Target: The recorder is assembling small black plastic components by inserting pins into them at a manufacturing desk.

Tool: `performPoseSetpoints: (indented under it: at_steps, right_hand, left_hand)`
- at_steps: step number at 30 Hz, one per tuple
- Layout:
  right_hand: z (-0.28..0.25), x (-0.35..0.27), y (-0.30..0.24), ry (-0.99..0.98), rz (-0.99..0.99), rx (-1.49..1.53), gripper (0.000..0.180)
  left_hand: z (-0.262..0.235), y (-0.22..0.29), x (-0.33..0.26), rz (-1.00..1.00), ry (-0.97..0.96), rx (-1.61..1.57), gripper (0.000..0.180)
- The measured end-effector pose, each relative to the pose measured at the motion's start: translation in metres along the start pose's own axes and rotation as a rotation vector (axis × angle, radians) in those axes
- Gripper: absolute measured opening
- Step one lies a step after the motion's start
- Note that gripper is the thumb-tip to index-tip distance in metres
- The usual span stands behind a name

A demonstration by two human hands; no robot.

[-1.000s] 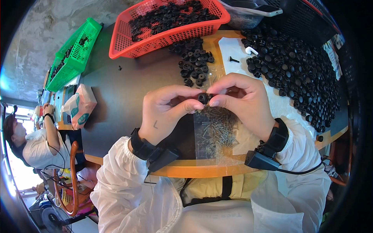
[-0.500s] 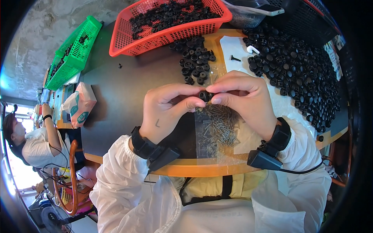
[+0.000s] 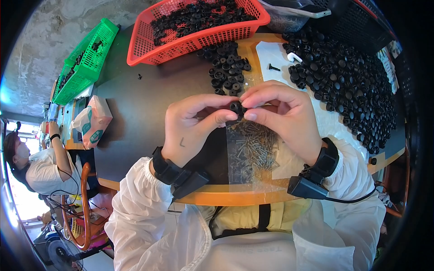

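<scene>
My left hand (image 3: 194,124) and my right hand (image 3: 282,115) meet over the dark table (image 3: 140,113), both pinching one small black round part (image 3: 236,108) between thumb and fingertips. Directly below them a clear plastic bag (image 3: 253,153) of small metal screws lies flat near the table's front edge. A small pile of the same black parts (image 3: 228,72) sits just beyond my fingers. Both wrists wear black bands with boxes attached.
A red basket (image 3: 199,36) full of black parts stands at the back. A big heap of black parts (image 3: 348,81) covers the right side. A green basket (image 3: 83,63) and a tissue pack (image 3: 92,122) lie left. Another person (image 3: 36,158) sits far left.
Both hands stay pinched on the black part; the fingers have shifted only slightly around it.
</scene>
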State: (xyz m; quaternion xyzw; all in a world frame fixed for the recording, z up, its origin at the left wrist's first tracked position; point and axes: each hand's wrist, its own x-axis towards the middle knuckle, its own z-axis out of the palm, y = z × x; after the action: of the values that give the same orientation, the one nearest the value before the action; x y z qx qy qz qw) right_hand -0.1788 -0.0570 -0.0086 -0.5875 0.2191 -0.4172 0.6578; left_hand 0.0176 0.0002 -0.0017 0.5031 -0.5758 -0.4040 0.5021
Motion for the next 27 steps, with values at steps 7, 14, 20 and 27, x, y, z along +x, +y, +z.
performPoseSetpoints:
  at_steps: [7,14,20,27]
  right_hand:
    - [-0.003,0.0,0.001,-0.005,-0.028,-0.093,0.014]
    - [-0.003,0.004,-0.001,-0.024,0.102,-0.002,0.038]
    - [-0.01,0.009,-0.01,-0.09,0.279,0.118,0.054]
    - [-0.012,0.01,-0.014,-0.198,0.41,0.19,0.062]
  left_hand:
    - [-0.003,0.0,0.003,0.095,-0.057,0.242,0.027]
    - [-0.006,-0.008,0.006,0.333,-0.058,0.353,0.031]
    - [-0.007,-0.004,0.005,0.474,-0.046,0.558,0.037]
    - [-0.004,-0.009,0.006,0.524,-0.04,0.548,0.037]
